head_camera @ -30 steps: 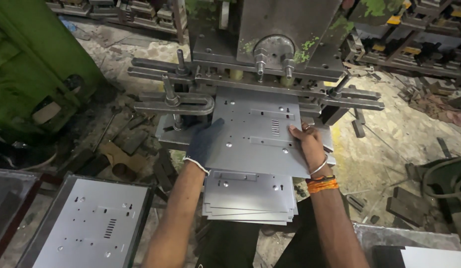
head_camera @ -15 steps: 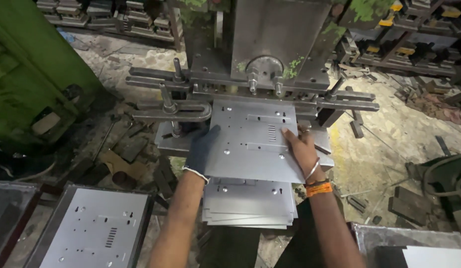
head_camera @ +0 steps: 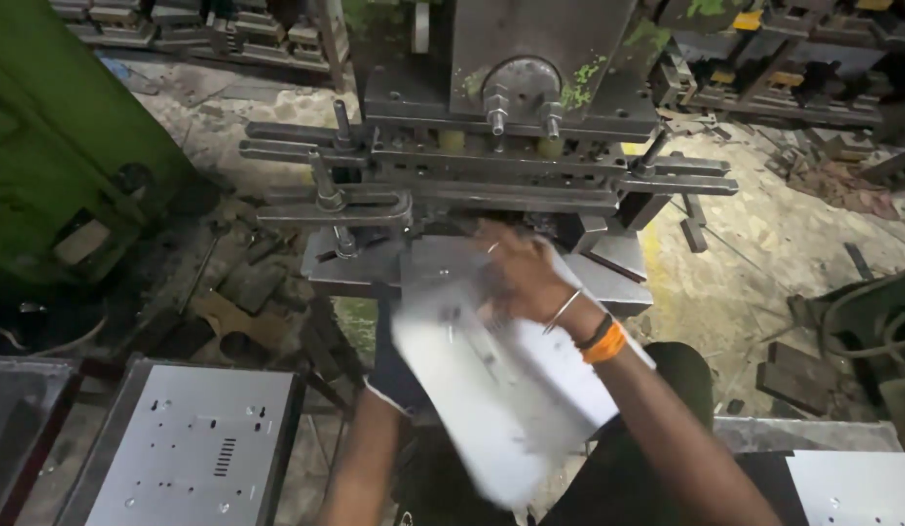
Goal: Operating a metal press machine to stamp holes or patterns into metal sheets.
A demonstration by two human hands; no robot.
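Observation:
A thin grey punched metal sheet (head_camera: 491, 390), blurred by motion, is tilted in front of my body below the press bed (head_camera: 608, 278). My right hand (head_camera: 526, 278), with an orange band and a bangle at the wrist, lies over the sheet's upper edge and grips it. My left hand (head_camera: 392, 375), in a dark glove, holds the sheet's left edge from underneath and is mostly hidden by it. The sheet is out from under the press tooling (head_camera: 491, 180).
A stack of similar punched sheets (head_camera: 189, 448) lies in a tray at lower left. Another sheet (head_camera: 852, 487) shows at lower right. A green machine body (head_camera: 63, 166) stands at left. Metal scrap and blocks litter the floor (head_camera: 764, 244) around the press.
The sheet lay flat on the press bed under both hands. It has since been pulled back toward me and swung down and left, now tilted and blurred.

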